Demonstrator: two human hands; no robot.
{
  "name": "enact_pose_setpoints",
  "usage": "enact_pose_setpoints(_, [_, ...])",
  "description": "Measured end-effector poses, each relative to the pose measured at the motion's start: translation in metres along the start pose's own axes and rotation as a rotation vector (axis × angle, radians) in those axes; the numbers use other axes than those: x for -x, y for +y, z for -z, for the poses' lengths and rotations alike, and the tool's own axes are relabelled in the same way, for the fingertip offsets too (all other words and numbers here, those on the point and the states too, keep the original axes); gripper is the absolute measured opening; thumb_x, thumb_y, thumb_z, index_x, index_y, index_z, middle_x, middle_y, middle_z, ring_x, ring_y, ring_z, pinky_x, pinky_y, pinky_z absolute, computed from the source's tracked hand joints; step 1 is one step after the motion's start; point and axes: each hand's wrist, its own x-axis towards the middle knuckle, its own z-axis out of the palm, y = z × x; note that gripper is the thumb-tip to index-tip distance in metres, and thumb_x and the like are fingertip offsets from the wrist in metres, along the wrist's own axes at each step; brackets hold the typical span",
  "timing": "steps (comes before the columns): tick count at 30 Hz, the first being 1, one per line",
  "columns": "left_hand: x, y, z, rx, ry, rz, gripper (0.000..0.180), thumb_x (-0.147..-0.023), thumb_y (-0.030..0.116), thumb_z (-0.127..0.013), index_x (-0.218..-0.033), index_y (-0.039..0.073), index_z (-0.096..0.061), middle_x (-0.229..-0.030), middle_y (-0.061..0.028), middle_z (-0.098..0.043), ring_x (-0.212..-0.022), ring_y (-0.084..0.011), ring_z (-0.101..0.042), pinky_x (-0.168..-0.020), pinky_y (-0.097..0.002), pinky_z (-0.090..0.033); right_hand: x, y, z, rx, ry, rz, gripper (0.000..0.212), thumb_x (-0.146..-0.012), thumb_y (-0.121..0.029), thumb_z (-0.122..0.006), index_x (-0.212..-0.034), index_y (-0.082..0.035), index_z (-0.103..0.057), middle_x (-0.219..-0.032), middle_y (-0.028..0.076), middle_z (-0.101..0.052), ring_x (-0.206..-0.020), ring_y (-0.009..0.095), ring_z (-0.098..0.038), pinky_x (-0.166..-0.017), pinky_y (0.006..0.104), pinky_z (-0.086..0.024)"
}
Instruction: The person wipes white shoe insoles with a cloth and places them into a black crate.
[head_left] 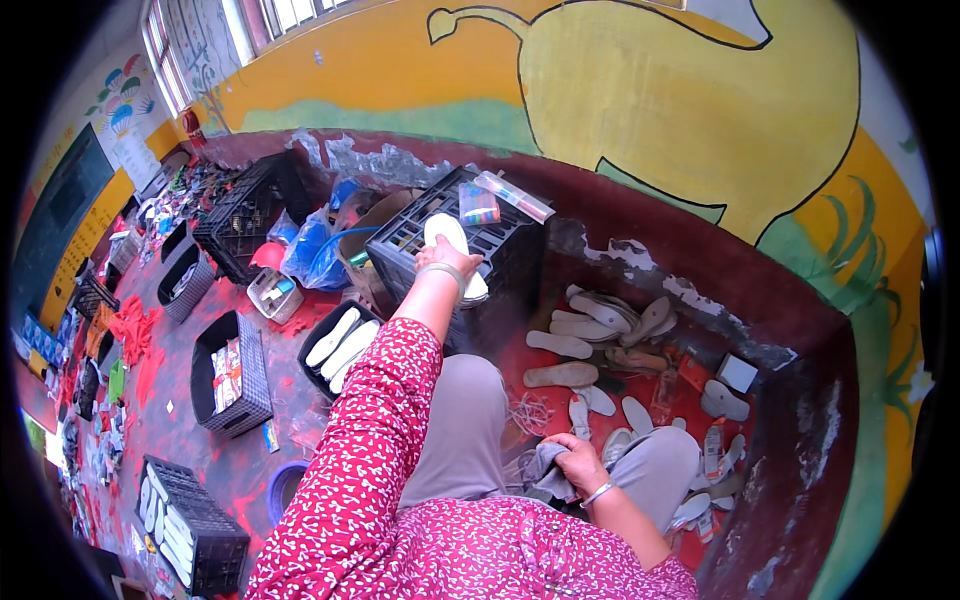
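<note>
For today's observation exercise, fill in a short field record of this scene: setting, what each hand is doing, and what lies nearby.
Setting: floor stained red, beside a painted wall
Left hand: holds a white shoe insole over a black crate
Right hand: rests on the lap, gripping a grey cloth
Nearby right: loose insoles scattered on the floor
Nearby left: black tray of white insoles; basket holding packets

The black crate [500,245] is hard plastic with holes. The white sole [452,240] looks smooth and matt. The grey cloth [545,465] is soft. The red floor [180,400] looks rough.
</note>
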Motion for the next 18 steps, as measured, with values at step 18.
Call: enact_pose_setpoints(18, [-0.037,-0.03,-0.008,0.485,-0.081,-0.064,0.083,-0.054,0.017,-0.08,-0.123,0.002,-0.038,-0.116,-0.0198,-0.054,-0.108,-0.0305,-0.054,-0.092,-0.0353,-0.043,-0.003,0.002,-0.003,-0.004,-0.038,-0.011,0.027,-0.075,0.004,-0.048,-0.098,0.001,-0.061,-0.089,0.004,-0.061,-0.079,0.012,-0.056,-0.072,0.0221,-0.045])
